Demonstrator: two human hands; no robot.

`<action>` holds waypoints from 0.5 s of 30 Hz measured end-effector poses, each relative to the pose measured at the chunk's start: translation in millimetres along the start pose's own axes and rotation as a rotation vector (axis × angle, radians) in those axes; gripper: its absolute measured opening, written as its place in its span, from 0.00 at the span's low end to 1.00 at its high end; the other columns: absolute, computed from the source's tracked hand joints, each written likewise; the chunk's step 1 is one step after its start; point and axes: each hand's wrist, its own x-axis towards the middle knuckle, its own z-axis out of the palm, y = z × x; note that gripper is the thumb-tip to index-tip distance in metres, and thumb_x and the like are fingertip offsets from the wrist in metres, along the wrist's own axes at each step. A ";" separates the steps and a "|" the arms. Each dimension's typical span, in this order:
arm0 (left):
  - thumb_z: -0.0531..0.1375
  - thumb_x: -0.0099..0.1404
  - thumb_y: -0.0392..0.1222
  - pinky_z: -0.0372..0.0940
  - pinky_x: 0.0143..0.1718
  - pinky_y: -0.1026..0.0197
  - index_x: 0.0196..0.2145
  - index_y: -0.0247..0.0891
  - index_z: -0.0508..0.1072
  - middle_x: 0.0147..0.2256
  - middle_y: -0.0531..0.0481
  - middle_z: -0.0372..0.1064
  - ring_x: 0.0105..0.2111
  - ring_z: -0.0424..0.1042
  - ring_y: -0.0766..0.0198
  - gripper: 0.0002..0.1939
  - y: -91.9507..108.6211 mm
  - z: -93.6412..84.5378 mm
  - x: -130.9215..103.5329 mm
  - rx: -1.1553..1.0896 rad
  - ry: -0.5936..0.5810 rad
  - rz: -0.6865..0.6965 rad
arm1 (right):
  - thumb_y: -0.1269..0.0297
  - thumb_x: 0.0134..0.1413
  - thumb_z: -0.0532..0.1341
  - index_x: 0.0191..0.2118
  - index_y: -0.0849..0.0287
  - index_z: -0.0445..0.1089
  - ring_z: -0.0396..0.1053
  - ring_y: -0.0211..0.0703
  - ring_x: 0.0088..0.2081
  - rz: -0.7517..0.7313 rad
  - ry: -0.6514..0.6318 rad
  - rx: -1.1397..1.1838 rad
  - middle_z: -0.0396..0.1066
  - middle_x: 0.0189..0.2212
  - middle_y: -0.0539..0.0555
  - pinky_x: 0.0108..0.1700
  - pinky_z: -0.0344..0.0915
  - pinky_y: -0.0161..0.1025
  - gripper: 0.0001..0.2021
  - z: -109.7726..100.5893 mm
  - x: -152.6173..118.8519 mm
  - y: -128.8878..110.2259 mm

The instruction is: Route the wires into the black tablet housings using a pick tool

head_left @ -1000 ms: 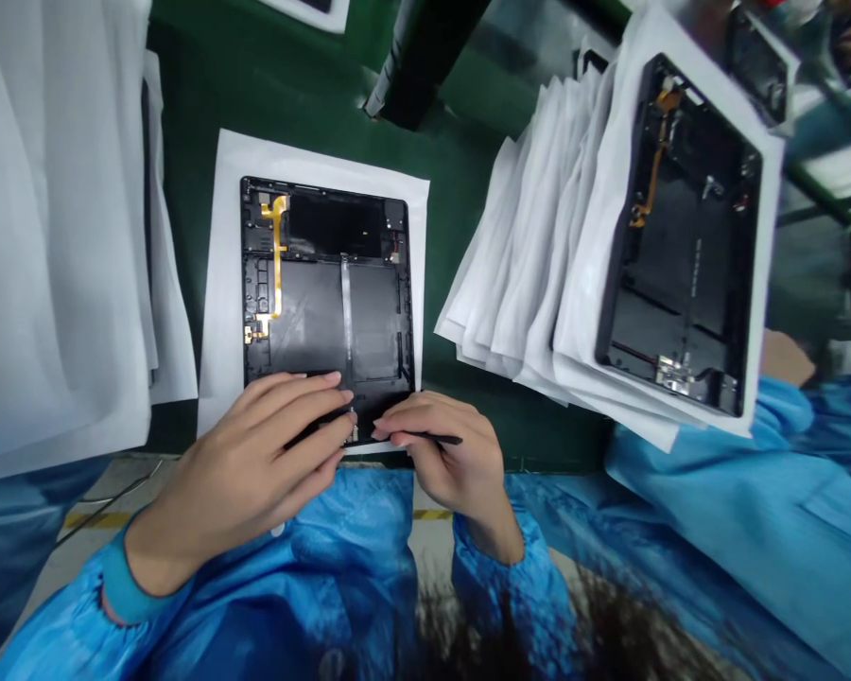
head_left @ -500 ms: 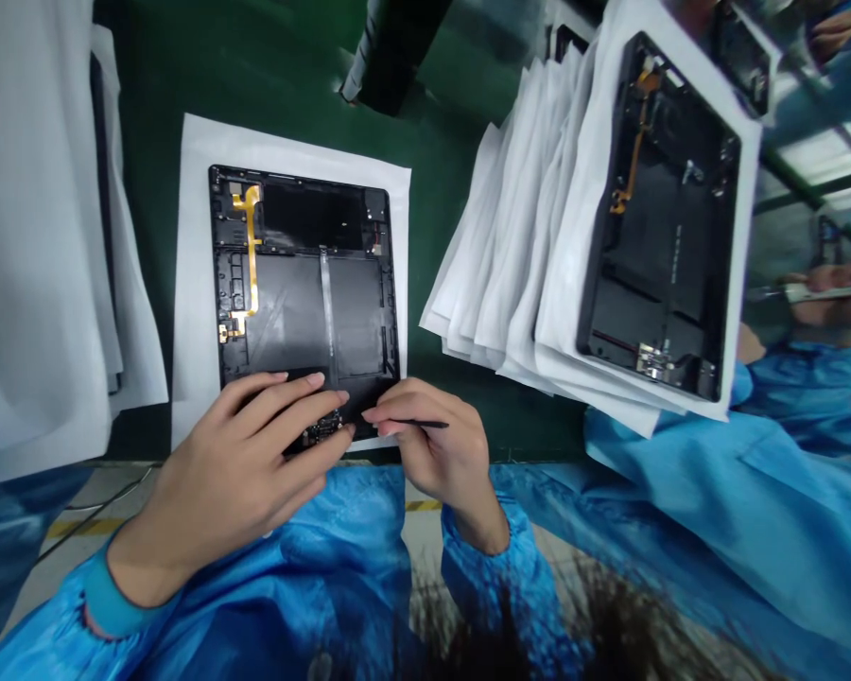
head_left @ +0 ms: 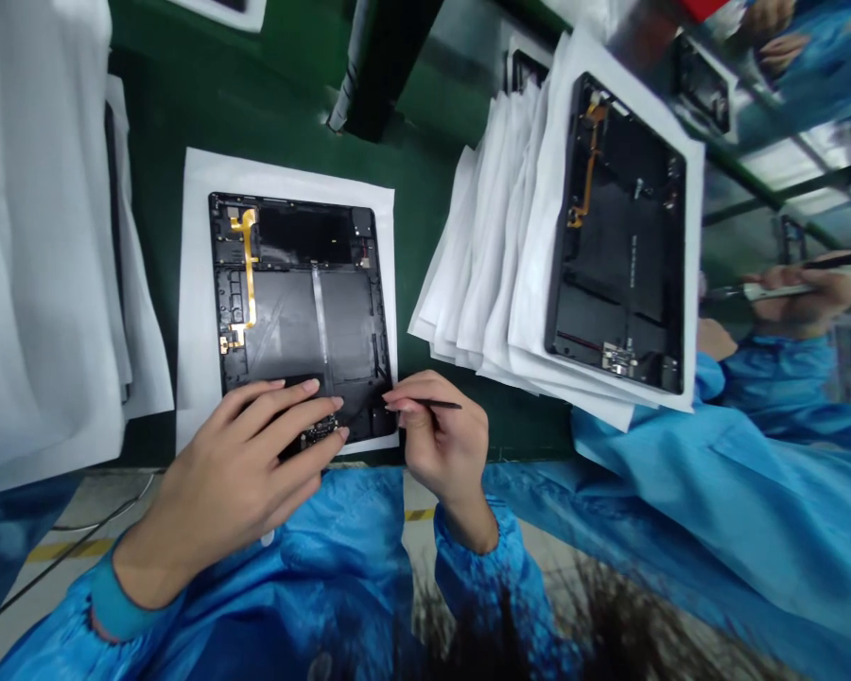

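A black tablet housing (head_left: 284, 350) lies open side up on a white foam sheet (head_left: 197, 284). Inside it, an orange flex cable (head_left: 250, 284) runs along the left and a pale strip (head_left: 321, 317) down the middle. My left hand (head_left: 255, 463) rests on the lower left part, fingers spread and flat, partly covering a small circuit board (head_left: 319, 430). At the lower right corner, my right hand (head_left: 443, 430) pinches a thin black tool (head_left: 436, 404) between thumb and fingers. The tool's tip is hidden, and I cannot tell its exact kind.
Stacked white foam sheets (head_left: 468, 274) stand to the right, topped by another tablet housing (head_left: 620, 246). More foam-wrapped pieces (head_left: 43, 236) rise at the left. A dark post (head_left: 390, 66) stands behind. At the right, a co-worker's hand (head_left: 815, 288) holds a tool.
The whole view has shifted slightly. My right hand, with the thin black tool, has moved a little outward to the right edge of the housing. My left hand stays in place on it.
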 end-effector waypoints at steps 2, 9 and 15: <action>0.57 0.70 0.37 0.71 0.52 0.42 0.49 0.43 0.75 0.55 0.49 0.74 0.57 0.71 0.50 0.12 0.2 0.1 -0.4 -0.006 -0.002 -0.009 | 0.75 0.64 0.56 0.36 0.59 0.72 0.72 0.38 0.31 0.021 0.038 -0.025 0.73 0.30 0.53 0.30 0.68 0.36 0.10 -0.9 -0.9 -1.9; 0.64 0.64 0.33 0.73 0.54 0.46 0.48 0.37 0.75 0.51 0.44 0.75 0.61 0.66 0.48 0.14 -7.6 -18.3 -19.8 -0.150 0.190 -0.059 | 0.66 0.67 0.57 0.36 0.57 0.74 0.67 0.37 0.26 0.173 0.134 0.046 0.70 0.25 0.49 0.28 0.64 0.36 0.09 -3.3 -2.2 -4.2; 0.63 0.63 0.30 0.74 0.47 0.53 0.53 0.41 0.73 0.43 0.46 0.75 0.44 0.75 0.57 0.21 -14.0 -37.5 -48.3 -0.022 0.221 -0.298 | 0.65 0.66 0.60 0.36 0.55 0.76 0.66 0.36 0.25 0.170 0.213 0.074 0.68 0.24 0.48 0.27 0.62 0.36 0.08 2.0 -0.7 -5.5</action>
